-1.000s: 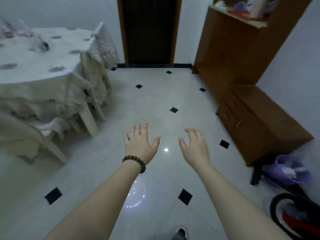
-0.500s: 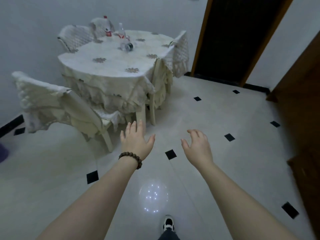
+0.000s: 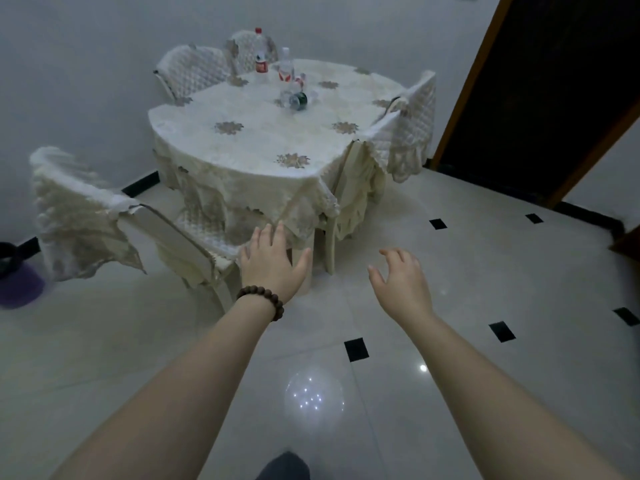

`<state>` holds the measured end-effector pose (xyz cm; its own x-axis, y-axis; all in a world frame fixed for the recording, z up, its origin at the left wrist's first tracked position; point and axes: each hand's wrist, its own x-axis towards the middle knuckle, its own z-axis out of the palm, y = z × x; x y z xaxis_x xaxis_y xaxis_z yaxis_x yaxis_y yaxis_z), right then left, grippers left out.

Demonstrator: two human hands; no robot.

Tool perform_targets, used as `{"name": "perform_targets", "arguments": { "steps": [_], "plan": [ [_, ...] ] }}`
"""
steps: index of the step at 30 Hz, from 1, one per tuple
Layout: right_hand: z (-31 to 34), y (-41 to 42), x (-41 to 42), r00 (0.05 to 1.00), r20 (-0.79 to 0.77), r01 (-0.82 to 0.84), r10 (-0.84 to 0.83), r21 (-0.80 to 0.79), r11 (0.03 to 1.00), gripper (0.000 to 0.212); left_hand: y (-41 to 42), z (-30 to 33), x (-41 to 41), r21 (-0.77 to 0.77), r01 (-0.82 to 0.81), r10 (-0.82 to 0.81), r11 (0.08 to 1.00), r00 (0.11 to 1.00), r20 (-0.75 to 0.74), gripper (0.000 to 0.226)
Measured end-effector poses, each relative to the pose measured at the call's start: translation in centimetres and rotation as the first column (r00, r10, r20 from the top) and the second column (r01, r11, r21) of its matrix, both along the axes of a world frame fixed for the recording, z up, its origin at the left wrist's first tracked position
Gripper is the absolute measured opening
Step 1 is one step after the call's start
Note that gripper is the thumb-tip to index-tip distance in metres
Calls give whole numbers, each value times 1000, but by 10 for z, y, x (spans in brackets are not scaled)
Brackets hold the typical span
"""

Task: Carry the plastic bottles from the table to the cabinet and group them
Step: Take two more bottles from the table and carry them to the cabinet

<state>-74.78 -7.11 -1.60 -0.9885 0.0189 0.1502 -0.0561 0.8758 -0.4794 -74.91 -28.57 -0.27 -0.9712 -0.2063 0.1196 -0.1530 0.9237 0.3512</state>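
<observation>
**Both hands empty, bottles way over on the far side of the tabletop**

Standing here, the biggest thing in view is the pale tiled floor (image 3: pixel 450 271) with its little black diamonds, then the round tabletop (image 3: pixel 263 140) under a cream lace cloth, with covered chairs (image 3: pixel 79 209) pulled in around it. Dark doorway (image 3: pixel 540 81) off to the right.

The plastic bottles (image 3: pixel 282 81) sit in a cluster near the far edge of the tabletop. One with a red cap and red label (image 3: pixel 261 65) stands upright, a clear one with a red-and-white label stands beside it, and another lies on its side (image 3: pixel 294 98), dark end facing us. Labels are too small to read any brand.

Left hand (image 3: pixel 273 265), bead bracelet (image 3: pixel 260 299) on the wrist, is flat with fingers spread, grip wide apart, holding nothing. Right hand (image 3: pixel 401 278) is loosely curled but apart too, also empty. Both hang over the floor in front of the table, well apart from the bottles.
</observation>
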Motion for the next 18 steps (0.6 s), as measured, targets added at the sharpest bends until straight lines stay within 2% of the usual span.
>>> {"name": "perform_targets", "arguments": {
  "steps": [10,18],
  "plan": [
    [-25,-44,-194,995,53,-80,80,9,997,42,-41,-21,-175,36,-75,73,997,997,30,73],
    [5,-110,-390,988,47,-151,150,22,988,43,-115,4,-351,49,-140,140,989,990,13,72]
  ]
}}
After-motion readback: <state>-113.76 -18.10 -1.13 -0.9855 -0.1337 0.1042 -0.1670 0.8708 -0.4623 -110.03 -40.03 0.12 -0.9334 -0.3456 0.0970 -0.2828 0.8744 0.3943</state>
